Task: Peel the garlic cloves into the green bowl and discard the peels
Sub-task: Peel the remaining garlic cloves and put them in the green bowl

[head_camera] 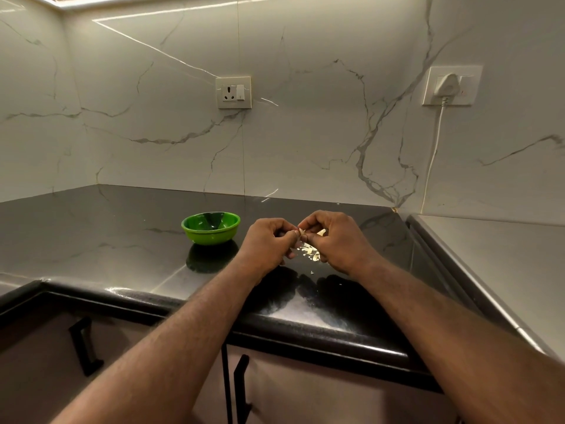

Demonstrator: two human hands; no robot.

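We're pinching garlic clove [302, 232] w/ both hands, left hand [269, 240] & right hand [330, 240] fingers curled; peels [309, 251] dropping beside green bowl [211, 228] so bowl's staying clean.

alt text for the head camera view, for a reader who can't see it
A left hand and a right hand pinch a garlic clove between their fingertips over a dark countertop, with pale peel scraps lying below them. A green bowl stands on the countertop just left of the hands, in front of a marble-patterned wall.
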